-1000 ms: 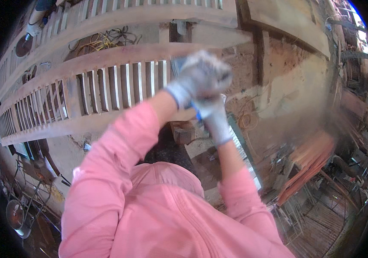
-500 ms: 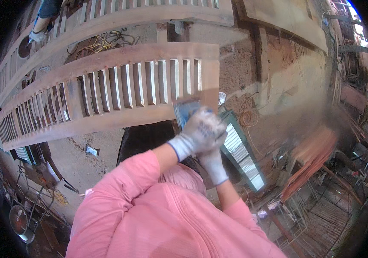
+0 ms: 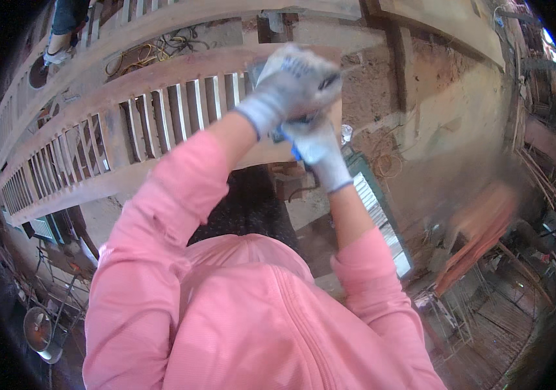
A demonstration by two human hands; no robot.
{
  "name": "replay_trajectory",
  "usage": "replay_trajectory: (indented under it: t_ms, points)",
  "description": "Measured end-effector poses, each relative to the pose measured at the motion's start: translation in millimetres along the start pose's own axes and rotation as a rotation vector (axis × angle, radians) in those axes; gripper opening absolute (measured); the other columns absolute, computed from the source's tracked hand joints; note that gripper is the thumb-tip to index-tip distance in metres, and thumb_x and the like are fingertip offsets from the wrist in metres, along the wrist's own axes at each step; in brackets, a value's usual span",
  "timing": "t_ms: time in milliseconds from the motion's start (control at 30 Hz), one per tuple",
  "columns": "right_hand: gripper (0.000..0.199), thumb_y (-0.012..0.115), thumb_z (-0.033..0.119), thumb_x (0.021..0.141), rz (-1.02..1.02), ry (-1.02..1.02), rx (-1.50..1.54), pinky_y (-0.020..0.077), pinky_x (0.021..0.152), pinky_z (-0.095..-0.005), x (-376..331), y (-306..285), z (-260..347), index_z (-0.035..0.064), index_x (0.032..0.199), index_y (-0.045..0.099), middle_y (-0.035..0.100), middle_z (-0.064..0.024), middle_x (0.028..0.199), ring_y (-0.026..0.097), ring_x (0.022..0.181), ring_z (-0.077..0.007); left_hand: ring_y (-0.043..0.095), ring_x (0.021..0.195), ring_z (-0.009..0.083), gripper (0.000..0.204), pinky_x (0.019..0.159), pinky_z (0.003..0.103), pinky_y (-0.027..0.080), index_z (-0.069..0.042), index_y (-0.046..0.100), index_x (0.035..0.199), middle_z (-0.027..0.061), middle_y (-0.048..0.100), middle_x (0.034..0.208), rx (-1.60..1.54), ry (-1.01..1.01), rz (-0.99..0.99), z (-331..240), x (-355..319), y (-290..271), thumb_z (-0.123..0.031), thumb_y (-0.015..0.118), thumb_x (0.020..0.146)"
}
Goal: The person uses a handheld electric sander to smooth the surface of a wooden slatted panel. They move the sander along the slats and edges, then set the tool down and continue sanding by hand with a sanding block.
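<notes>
A wooden slatted panel (image 3: 96, 185) lies across the view, its right end under my hands. My left hand (image 3: 299, 81), in a grey-white glove, is closed and bears down over that end; its fingertips are blurred. Close below it is my right hand (image 3: 314, 144), gloved too and curled, with blue showing at its palm side. Whatever the hands hold is mostly hidden. A greyish flat edge (image 3: 254, 73) shows beside the left glove, too smeared to name.
Beyond lies another slatted panel (image 3: 180, 19), with tangled cords (image 3: 154, 53) between the two. At the upper left is another person's gloved hand (image 3: 57, 55). A green-framed panel with white slats (image 3: 374, 207) lies right of my arm; reddish boards (image 3: 476, 250) are farther right.
Both my hands have moved away from me, from the panel's near right corner to its far edge. The blue flat piece seen under the gloves is now mostly hidden.
</notes>
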State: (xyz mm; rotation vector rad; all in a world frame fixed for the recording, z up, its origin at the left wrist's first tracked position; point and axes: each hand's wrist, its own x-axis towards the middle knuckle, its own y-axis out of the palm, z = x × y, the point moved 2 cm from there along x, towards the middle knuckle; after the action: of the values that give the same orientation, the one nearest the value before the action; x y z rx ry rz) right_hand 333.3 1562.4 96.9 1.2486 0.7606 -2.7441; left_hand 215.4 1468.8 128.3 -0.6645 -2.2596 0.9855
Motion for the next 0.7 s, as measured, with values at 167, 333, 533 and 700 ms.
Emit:
replay_trajectory:
  t_ms: [167,333,533,700]
  points:
    - [0.074,0.077,0.037,0.090,-0.110,-0.289,-0.372,0.0536,0.100,-0.0506,-103,59,-105,0.0020,0.147,0.046,0.064,-0.0276,0.134,0.067,0.117,-0.0420,0.073,0.082,0.0256,0.020,0.089,0.047,0.053,-0.018,0.076,0.088,0.0074,0.073,0.081,-0.108,0.023,0.196,-74,-108,-1,-0.037,0.074,0.084]
    - [0.083,0.071,0.041,0.094,-0.110,-0.214,-0.590,0.0483,0.105,-0.0530,-154,94,-151,0.0047,0.158,0.033,0.053,-0.0291,0.145,0.058,0.126,-0.0452,0.072,0.084,0.0238,0.026,0.096,0.046,0.049,-0.016,0.077,0.097,0.0065,0.073,0.082,-0.236,-0.003,0.110,-98,-146,-11,-0.037,0.073,0.084]
    - [0.071,0.078,0.029,0.091,-0.153,-0.115,-0.154,0.0463,0.112,-0.0465,-68,58,-35,0.0035,0.150,0.048,0.057,-0.0238,0.146,0.056,0.136,-0.0379,0.072,0.082,0.0273,0.029,0.093,0.045,0.053,-0.017,0.079,0.101,0.0098,0.075,0.085,-0.123,0.004,0.091,-24,-77,-19,-0.041,0.073,0.087]
    - [0.062,0.086,0.031,0.085,-0.187,-0.253,-0.026,0.0550,0.096,-0.0406,25,38,14,-0.0017,0.132,0.063,0.073,-0.0205,0.122,0.070,0.113,-0.0280,0.074,0.089,0.0338,0.030,0.088,0.045,0.055,-0.017,0.080,0.102,0.0137,0.077,0.094,-0.015,-0.031,-0.032,40,-6,-31,-0.042,0.070,0.090]
